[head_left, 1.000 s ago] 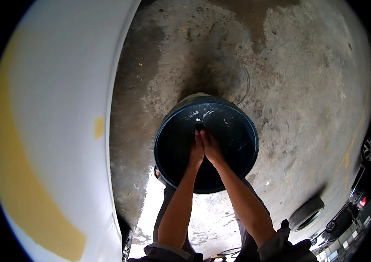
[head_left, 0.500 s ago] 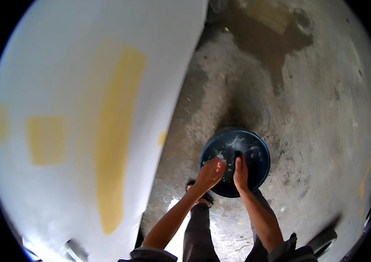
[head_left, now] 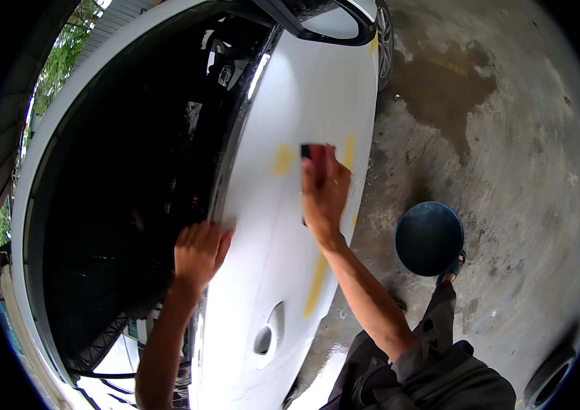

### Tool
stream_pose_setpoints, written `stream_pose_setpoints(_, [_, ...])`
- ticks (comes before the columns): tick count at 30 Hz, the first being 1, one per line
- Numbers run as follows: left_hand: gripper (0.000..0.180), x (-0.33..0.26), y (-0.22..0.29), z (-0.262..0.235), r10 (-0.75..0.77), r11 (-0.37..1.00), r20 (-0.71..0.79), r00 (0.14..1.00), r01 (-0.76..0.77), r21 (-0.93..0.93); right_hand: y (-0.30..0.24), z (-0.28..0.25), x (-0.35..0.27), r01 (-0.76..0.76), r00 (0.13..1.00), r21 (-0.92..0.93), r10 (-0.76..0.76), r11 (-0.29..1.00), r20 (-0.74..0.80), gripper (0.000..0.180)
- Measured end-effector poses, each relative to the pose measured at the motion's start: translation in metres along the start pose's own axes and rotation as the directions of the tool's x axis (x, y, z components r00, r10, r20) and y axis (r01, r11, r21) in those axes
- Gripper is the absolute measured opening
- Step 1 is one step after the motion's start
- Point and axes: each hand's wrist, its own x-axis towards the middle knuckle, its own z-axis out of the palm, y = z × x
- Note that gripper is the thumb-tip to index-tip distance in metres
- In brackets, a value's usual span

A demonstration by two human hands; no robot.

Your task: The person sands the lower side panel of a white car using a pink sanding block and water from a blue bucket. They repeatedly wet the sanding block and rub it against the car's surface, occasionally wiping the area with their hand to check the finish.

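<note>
My right hand (head_left: pixel 325 195) is closed round a red-and-black block (head_left: pixel 316 154), which looks like a sanding block. It presses the block to the white car door (head_left: pixel 263 246), between a small yellow patch (head_left: pixel 283 159) and a yellow strip (head_left: pixel 349 152) near the panel's outer bend. My left hand (head_left: pixel 196 253) rests at the lower edge of the dark side window (head_left: pixel 133 171), thumb apart and holding nothing; its fingertips are partly hidden. A longer yellow strip (head_left: pixel 316 287) runs down the door below my right forearm.
A dark blue bucket (head_left: pixel 430 239) stands on the concrete floor by my foot. The door handle (head_left: pixel 271 336) sticks out near me, the side mirror (head_left: pixel 331 24) at the far end. A wet stain (head_left: pixel 440 89) spreads beside the car wheel (head_left: pixel 385 44). A tyre (head_left: pixel 551 379) lies lower right.
Both hands have come up from the water in the bucket to the car on the left. The block now shows in my right hand, against the door. The view has shifted left.
</note>
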Motion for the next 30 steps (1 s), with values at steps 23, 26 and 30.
stream_pose_setpoints(23, [0.046,-0.025,0.026,-0.011,-0.051,0.998,-0.061,0.997,0.054,0.040,-0.043,0.057,0.003,-0.016,0.980,-0.516,-0.090,0.856,-0.178,0.059])
stream_pose_setpoints(26, [0.046,-0.028,0.029,-0.018,-0.063,0.997,-0.031,0.998,0.065,0.052,-0.050,0.057,-0.016,-0.070,0.987,-0.440,-0.001,0.895,-0.160,0.057])
stream_pose_setpoints(30, [0.046,-0.017,0.034,-0.023,-0.070,0.997,-0.005,0.998,0.070,0.033,-0.048,0.037,-0.083,-0.053,0.992,-0.450,-0.003,0.891,-0.123,0.060])
